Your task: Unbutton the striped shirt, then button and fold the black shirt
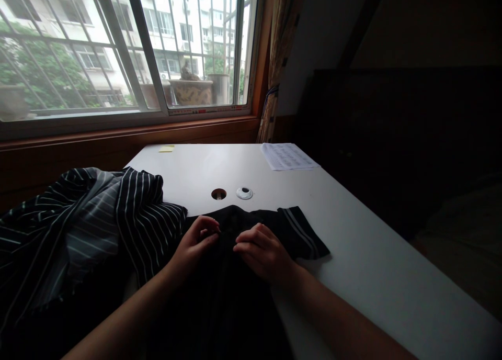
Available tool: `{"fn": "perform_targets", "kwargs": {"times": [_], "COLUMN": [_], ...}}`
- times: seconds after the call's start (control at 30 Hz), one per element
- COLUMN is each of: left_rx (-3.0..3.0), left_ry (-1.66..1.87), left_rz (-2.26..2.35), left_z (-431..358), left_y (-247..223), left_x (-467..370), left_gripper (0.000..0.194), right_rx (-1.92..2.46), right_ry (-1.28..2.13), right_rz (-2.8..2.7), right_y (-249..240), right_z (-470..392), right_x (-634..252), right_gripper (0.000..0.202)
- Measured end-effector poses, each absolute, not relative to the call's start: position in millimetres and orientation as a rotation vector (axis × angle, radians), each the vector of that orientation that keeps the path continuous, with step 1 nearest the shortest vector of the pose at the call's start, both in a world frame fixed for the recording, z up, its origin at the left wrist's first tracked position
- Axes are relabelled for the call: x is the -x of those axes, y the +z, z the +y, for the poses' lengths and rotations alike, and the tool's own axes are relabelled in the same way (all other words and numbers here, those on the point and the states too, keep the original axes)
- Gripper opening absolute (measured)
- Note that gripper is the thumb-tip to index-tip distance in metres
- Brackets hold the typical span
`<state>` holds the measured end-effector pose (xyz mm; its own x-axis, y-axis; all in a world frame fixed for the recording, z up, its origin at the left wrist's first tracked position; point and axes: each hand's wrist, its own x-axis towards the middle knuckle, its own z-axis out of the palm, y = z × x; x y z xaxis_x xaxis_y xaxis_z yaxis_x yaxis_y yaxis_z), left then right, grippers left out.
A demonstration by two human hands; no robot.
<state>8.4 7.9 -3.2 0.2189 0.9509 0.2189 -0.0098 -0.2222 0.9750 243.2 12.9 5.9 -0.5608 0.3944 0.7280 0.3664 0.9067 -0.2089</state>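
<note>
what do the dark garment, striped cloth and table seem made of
Dark garment: matte fabric, judging by its dull, rumpled surface; knit or woven, I can't tell. Striped cloth: probably thin fabric, given its loose folds. Table: smooth white top, soft sheen, perhaps laminate.

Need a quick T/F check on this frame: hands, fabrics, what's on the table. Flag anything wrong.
1. The left hand and right hand are both at the black garment. True.
2. The striped cloth lies right of that garment. False: it lies to the left.
3. Paper sheets lie toward the far right of the white table. True.
4. The yellow note lies between the hands. False: it is near the far left corner.
</note>
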Motion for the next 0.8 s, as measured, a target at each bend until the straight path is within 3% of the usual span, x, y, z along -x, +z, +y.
{"fn": "perform_targets", "kwargs": {"times": [0.3,0.8], "left_rx": [-2.285,-2.437], "left_ry": [1.151,1.191], "left_rz": [0.906,0.854], "left_z": [-7,-1], "left_y": [13,-6], "left_x": [-14,-17], "left_gripper": [0.021,0.008], "right_rx": [0.535,0.579], "right_ry": [0.025,0.006], "right_rz": [-2.143,-2.115], "right_y": [3,1], "right_z": [13,11], "right_x": [-247,-249], "right_gripper": [0.021,0.024]}}
